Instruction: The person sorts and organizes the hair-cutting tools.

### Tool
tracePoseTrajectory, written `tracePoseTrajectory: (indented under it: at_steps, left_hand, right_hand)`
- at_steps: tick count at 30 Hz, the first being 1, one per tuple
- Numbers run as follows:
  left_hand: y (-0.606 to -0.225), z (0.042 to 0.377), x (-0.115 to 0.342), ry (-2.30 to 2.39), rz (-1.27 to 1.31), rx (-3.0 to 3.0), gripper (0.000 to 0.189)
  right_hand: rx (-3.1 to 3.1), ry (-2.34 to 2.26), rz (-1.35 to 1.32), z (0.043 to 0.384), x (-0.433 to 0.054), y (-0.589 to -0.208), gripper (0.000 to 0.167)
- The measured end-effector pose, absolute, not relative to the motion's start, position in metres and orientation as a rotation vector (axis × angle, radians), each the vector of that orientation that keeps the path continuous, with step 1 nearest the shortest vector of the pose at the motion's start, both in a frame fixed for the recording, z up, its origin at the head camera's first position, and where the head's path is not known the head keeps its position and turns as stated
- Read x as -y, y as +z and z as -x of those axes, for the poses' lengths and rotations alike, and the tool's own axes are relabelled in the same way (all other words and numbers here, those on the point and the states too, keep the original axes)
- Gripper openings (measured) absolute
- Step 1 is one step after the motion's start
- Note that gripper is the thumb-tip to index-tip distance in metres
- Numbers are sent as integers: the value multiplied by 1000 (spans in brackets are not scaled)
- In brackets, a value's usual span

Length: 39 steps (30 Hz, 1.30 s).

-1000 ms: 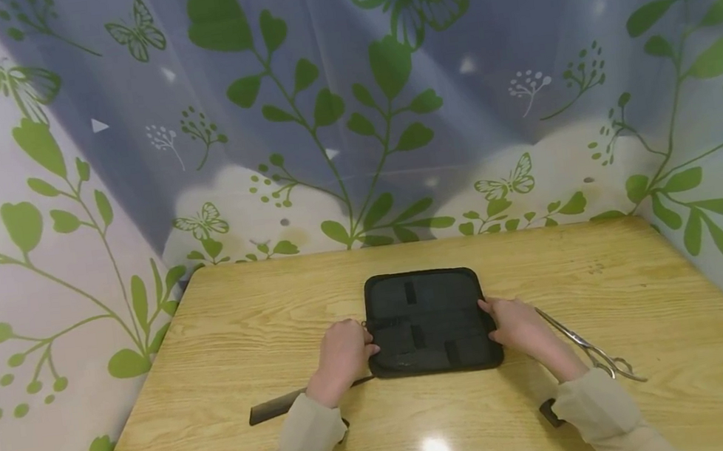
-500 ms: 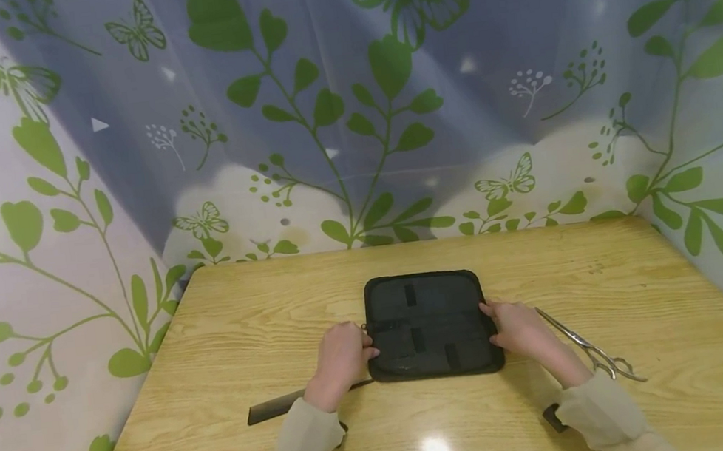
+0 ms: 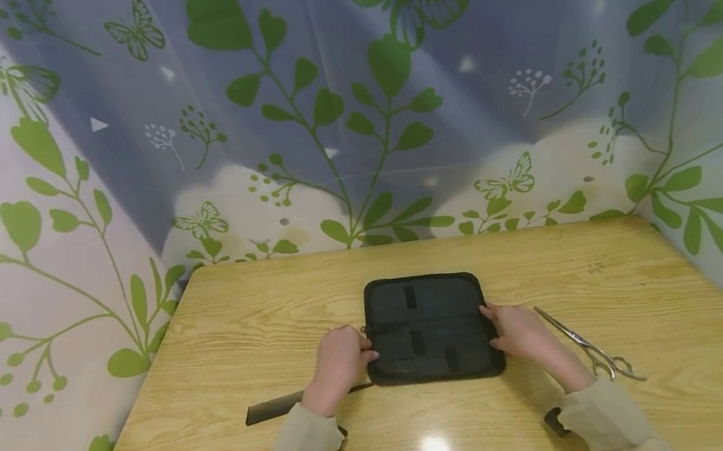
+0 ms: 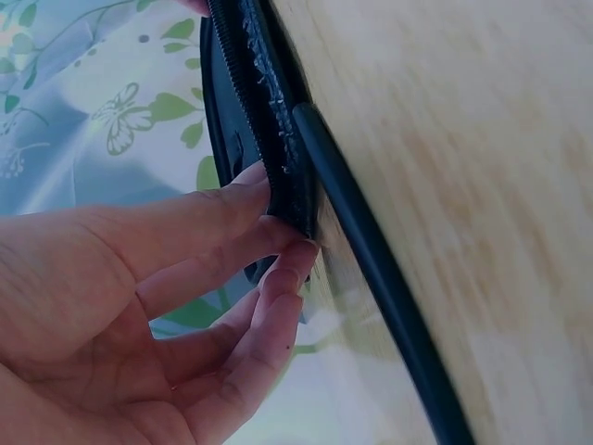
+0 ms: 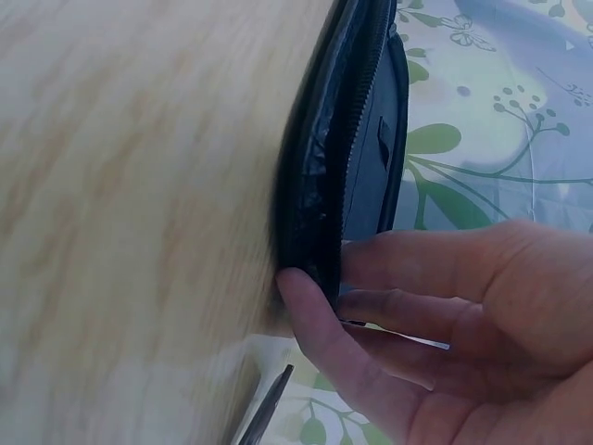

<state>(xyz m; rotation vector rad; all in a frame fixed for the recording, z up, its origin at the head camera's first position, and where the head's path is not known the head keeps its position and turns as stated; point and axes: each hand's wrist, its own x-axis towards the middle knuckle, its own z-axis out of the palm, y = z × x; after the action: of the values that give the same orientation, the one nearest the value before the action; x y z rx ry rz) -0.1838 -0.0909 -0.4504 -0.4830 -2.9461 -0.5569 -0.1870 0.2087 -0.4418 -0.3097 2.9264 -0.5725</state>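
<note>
A black zippered case (image 3: pixel 427 328) lies spread flat on the wooden table, its inner side with several elastic loops facing up. My left hand (image 3: pixel 340 362) grips its left edge, close to the zipper pull. In the left wrist view, the thumb and fingers pinch the zippered border (image 4: pixel 250 102). On the opposite side, my right hand (image 3: pixel 519 328) holds the right edge between thumb and fingers. The right wrist view shows those fingers (image 5: pixel 417 269) at the toothed zipper edge (image 5: pixel 357 120). Both palms stay outside the case.
A black comb (image 3: pixel 275 408) lies left of the case, partly hidden behind the left wrist. Silver scissors (image 3: pixel 582 343) rest on the table beside the right forearm. A curtain (image 3: pixel 348 108) with leaves and butterflies stands behind the table's (image 3: pixel 243 298) far edge.
The case has slid slightly toward the person, with both hands moving along with it. Both keep their hold on its edges.
</note>
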Motion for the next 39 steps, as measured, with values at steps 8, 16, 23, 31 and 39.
tracePoseTrajectory:
  at_steps: [8,16,23,31,39]
  left_hand:
    - [-450,180,92,-557,491,2948,13]
    - [-451,175,93,-561,504,2952,13]
    - [-452,172,94,-562,516,2924,14]
    - [-453,167,95,-621,513,2898,15]
    - [-455,163,97,-642,524,2892,16]
  right_hand:
    - [-2922,-538,308,184,-209,-440,61]
    - [-2926,-497,326,179,-209,-441,61]
    - [-2928,-532,324,175,-209,-442,61]
    - [-2928,-567,348,170,-209,-444,61]
    - [-2925,-564,365,164,-210,-444,63]
